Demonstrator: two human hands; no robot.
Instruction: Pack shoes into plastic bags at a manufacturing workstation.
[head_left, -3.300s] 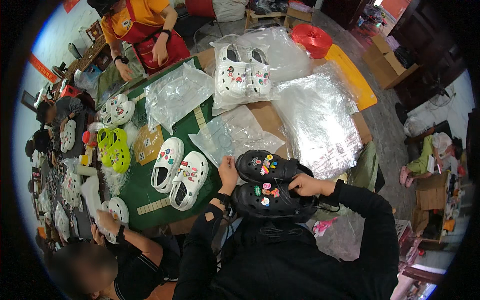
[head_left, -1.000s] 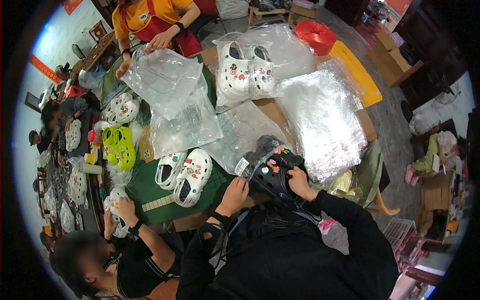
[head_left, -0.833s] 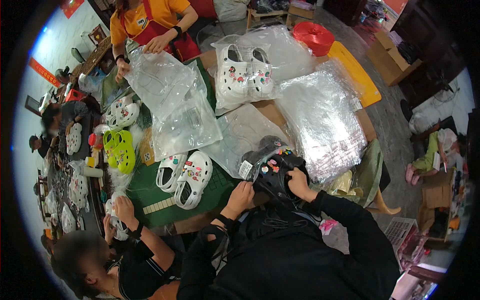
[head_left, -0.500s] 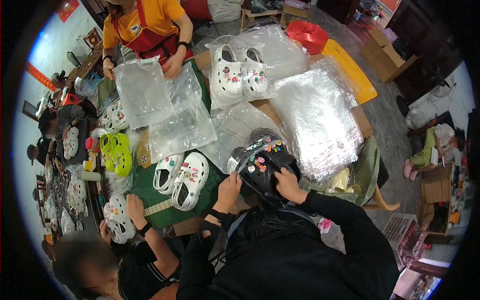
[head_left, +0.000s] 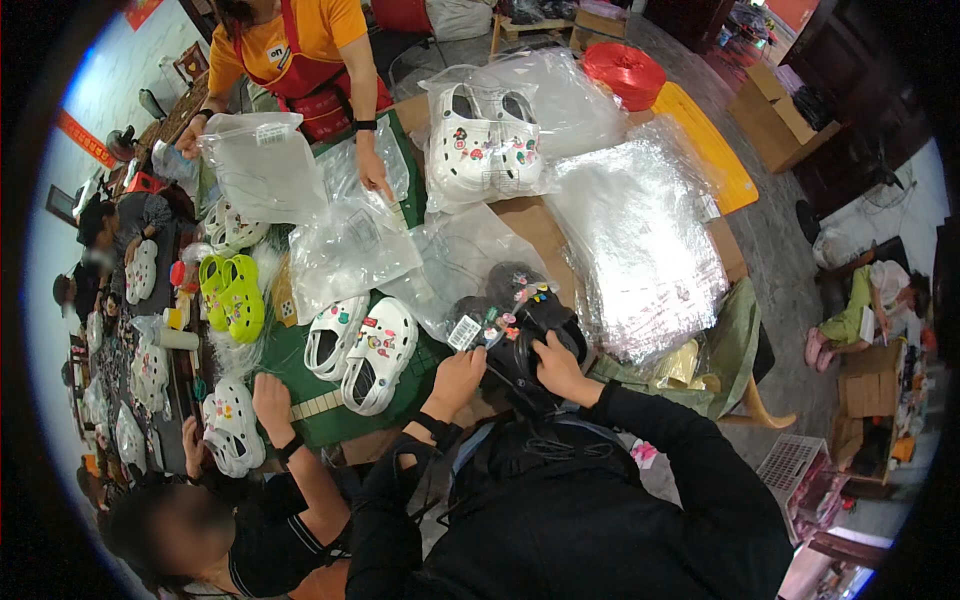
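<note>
The black clogs (head_left: 515, 325) have gone further into the clear plastic bag (head_left: 470, 265) since half a second ago, and the person in orange across the table has lifted a fresh bag (head_left: 262, 165) higher. Right hand (head_left: 558, 368) now: fingers curled and pressed onto the heel end of the black pair, gripping it from the near side. Left hand (head_left: 455, 378) sits just left of the clogs, fingers closed around the bag's open edge, right below a small white label (head_left: 464, 333). The clogs themselves lie at the near edge of the table (head_left: 530, 225), toes pointing away, coloured charms dotted over the tops, half under the film.

Working out from the black clogs: just to their left, a white pair with charms (head_left: 362, 342) rests on a green mat (head_left: 300, 350). Further left, a lime-green pair (head_left: 232, 296). To the right of the clogs, a big stack of shiny clear bags (head_left: 640, 240) spreads across the table. Beyond them, at the far side, another white pair sealed in plastic (head_left: 483, 150), and past that a red spool (head_left: 624, 72) beside a yellow board (head_left: 705, 145). Near left of the clogs, a second person's hand (head_left: 268, 398) holds down a white clog (head_left: 232, 430).
</note>
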